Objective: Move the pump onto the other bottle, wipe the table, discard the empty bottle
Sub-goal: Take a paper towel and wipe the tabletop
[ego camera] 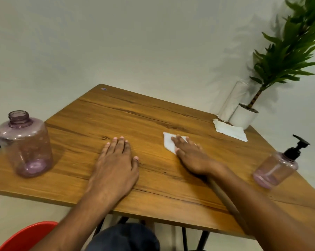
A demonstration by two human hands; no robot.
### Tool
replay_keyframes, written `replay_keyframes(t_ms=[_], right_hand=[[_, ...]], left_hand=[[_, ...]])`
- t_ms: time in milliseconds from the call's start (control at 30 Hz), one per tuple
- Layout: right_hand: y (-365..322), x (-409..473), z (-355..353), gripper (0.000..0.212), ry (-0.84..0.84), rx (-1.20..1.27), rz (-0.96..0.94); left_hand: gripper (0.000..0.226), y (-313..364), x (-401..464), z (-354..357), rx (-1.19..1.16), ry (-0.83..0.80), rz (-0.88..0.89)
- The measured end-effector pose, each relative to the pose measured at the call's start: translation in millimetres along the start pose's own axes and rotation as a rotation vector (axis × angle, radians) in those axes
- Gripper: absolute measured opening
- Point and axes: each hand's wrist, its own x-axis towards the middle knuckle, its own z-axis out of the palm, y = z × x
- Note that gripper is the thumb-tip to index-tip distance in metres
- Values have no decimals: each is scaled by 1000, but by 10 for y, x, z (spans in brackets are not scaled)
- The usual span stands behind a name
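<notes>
A large purple see-through bottle (25, 144) with an open neck and no pump stands at the left edge of the wooden table (127, 116). A smaller purple bottle (276, 169) carrying the black pump (297, 146) stands at the right edge. My left hand (116, 160) lies flat on the table, fingers spread, holding nothing. My right hand (191, 153) presses flat on a white tissue (168, 141) in the middle of the table.
A roll of paper towel (231, 101) and a potted green plant (243, 115) stand at the far right corner, with loose tissues (229, 130) in front of them. A red chair (26, 236) shows at the lower left.
</notes>
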Motion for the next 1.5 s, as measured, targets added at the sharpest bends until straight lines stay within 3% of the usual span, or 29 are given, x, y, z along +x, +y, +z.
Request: replay_keyframes(t_ms=[200, 567, 733, 1133, 1300, 1367, 1433, 1500], right_hand=[[95, -994, 204, 51, 6, -11, -85], [623, 1224, -549, 56, 15, 38, 221], [642, 1502, -596, 57, 38, 11, 313], [61, -62, -100, 57, -9, -19, 115], [-552, -848, 149, 56, -80, -40, -86], [-659, -1118, 121, 53, -117, 69, -177], [-656, -1333, 44, 44, -21, 255, -219], [-554, -1451, -20, 37, 241, 325, -125]], left_hand=[[68, 78, -14, -14, -5, 21, 8], [70, 44, 20, 46, -12, 39, -7], [69, 53, 13, 7, -19, 18, -10], [70, 82, 30, -36, -27, 7, 1], [74, 193, -48, -117, -55, -28, -28], [66, 231, -169, -155, -109, -31, -1], [53, 266, -329, -164, -250, 6, 18], [48, 325, -473, -138, -308, 54, 62]])
